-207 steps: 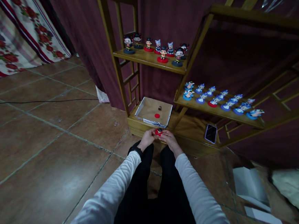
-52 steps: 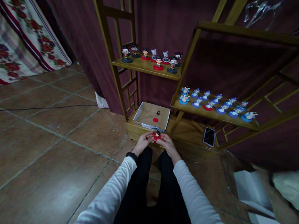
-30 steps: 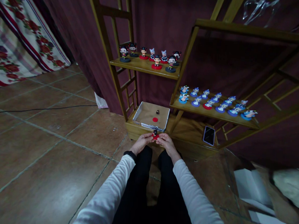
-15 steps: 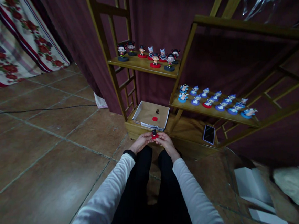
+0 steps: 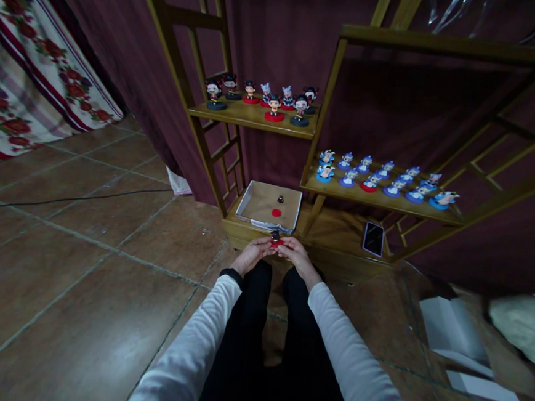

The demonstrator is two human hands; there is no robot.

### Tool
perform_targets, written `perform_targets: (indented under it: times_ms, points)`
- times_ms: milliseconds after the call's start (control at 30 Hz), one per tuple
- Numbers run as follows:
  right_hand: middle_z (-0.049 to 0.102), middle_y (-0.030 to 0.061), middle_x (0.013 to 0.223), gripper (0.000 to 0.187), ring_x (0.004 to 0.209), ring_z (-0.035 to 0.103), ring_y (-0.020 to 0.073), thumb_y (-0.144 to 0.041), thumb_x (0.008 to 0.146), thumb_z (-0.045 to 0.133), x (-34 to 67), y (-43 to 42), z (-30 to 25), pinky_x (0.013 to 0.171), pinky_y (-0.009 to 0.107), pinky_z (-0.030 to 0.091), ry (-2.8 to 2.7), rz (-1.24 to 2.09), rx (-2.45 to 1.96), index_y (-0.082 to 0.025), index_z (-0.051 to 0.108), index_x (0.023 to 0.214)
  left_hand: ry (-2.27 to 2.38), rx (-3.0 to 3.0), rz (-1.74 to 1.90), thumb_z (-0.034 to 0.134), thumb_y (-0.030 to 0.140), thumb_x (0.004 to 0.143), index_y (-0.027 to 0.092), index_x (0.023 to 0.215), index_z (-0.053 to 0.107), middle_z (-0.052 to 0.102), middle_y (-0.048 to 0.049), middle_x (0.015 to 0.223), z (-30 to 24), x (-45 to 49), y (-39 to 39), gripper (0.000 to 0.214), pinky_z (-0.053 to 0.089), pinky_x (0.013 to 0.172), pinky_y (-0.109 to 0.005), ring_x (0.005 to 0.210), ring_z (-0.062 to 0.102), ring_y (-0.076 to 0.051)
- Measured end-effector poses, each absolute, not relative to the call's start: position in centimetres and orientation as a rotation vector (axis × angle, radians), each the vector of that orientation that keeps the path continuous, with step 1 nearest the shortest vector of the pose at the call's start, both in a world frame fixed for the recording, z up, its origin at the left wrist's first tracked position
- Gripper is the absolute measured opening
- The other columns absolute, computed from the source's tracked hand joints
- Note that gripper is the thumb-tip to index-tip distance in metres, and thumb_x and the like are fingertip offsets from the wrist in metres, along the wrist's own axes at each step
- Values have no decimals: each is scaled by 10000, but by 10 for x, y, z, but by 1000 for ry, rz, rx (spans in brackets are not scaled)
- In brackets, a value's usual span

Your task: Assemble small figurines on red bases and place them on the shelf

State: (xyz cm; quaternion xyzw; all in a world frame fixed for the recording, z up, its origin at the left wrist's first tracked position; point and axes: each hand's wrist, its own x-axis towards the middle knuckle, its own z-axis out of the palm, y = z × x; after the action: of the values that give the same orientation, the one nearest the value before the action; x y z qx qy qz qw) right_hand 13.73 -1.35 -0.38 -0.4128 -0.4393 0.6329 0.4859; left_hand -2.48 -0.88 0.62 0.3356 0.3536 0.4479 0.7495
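A small figurine with a dark head and a red round base is held between my two hands, just in front of the box. My left hand grips the base from the left, its fingers closed. From the other side my right hand pinches the same base. Beyond them, a shallow cardboard box with white sides contains a loose red disc and a small dark-topped figurine piece. The fingertips partly hide the held figurine's base.
Several dark-haired figurines stand on the upper left shelf. Blue and purple figurines fill the right shelf. A phone lies on the bottom board. White packaging sits on the floor at right; a cable crosses the tiles.
The view has shifted slightly, so the shelves sit a little further left. Both hands stay on the figurine, which appears slightly more upright.
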Motion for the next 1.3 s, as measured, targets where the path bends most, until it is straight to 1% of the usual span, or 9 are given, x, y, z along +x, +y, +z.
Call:
perform_targets:
  times_ms: [167, 267, 367, 500, 600, 767, 967, 1167, 1300]
  points:
    - [664, 42, 940, 413, 731, 609, 136, -379, 638, 714, 141, -14, -3, 711, 304, 502, -1037, 1584, -965, -216, 618, 1006, 764, 861, 986, 714, 184, 667, 107, 1051, 631, 673, -104, 990, 9, -25, -9, 400, 421, 885, -321, 903, 617, -174]
    - [668, 47, 945, 415, 716, 607, 136, -385, 643, 712, 141, -14, -1, 730, 325, 504, -1016, 1593, -970, -220, 625, 1014, 803, 913, 998, 752, 204, 613, 118, 1064, 628, 684, -87, 962, 9, -24, -9, 475, 414, 875, -321, 875, 622, -177]
    - [668, 49, 952, 415, 716, 612, 140, -382, 636, 719, 140, -15, 0, 741, 336, 507, -993, 1594, -987, -223, 629, 1008, 832, 946, 1023, 771, 220, 580, 120, 1055, 628, 691, -75, 929, 8, -22, -9, 505, 418, 856, -316, 839, 624, -174]
    - [649, 57, 1037, 428, 835, 621, 169, -370, 624, 727, 138, -16, 2, 781, 337, 501, -1007, 1594, -972, -224, 624, 1013, 891, 980, 1060, 782, 237, 560, 118, 1005, 626, 688, -57, 877, 5, -18, -9, 486, 435, 818, -305, 771, 616, -152]
    - [643, 65, 1056, 440, 889, 615, 188, -379, 617, 726, 138, -16, 1, 793, 344, 499, -1005, 1585, -974, -217, 621, 1012, 943, 994, 1091, 792, 243, 541, 127, 976, 602, 675, -37, 832, 3, -15, -10, 488, 448, 790, -304, 727, 606, -136]
    - [651, 66, 1034, 443, 892, 612, 199, -401, 605, 725, 138, -15, -2, 784, 352, 505, -999, 1569, -989, -210, 625, 993, 990, 1012, 1121, 801, 236, 518, 139, 957, 560, 652, -24, 828, 3, -11, -11, 511, 459, 788, -309, 735, 597, -127]
    - [649, 56, 1016, 422, 838, 614, 168, -395, 607, 719, 138, -12, -5, 766, 329, 502, -948, 1529, -1030, -210, 627, 975, 953, 1041, 1117, 782, 212, 542, 141, 978, 544, 637, -39, 891, 5, -11, -12, 502, 445, 814, -312, 776, 590, -128]
    - [665, 43, 945, 413, 781, 613, 153, -442, 641, 684, 137, -13, -6, 748, 332, 505, -921, 1533, -1053, -212, 630, 981, 1094, 1118, 1192, 785, 220, 532, 150, 867, 510, 606, -10, 787, -5, -7, -10, 440, 453, 759, -306, 732, 578, -127]
    - [655, 44, 1026, 417, 838, 616, 169, -422, 640, 695, 139, -14, -4, 753, 330, 505, -963, 1596, -1018, -227, 630, 1003, 1200, 1209, 1205, 783, 247, 534, 160, 834, 487, 587, 10, 760, -12, -5, -8, 430, 445, 727, -289, 705, 568, -119]
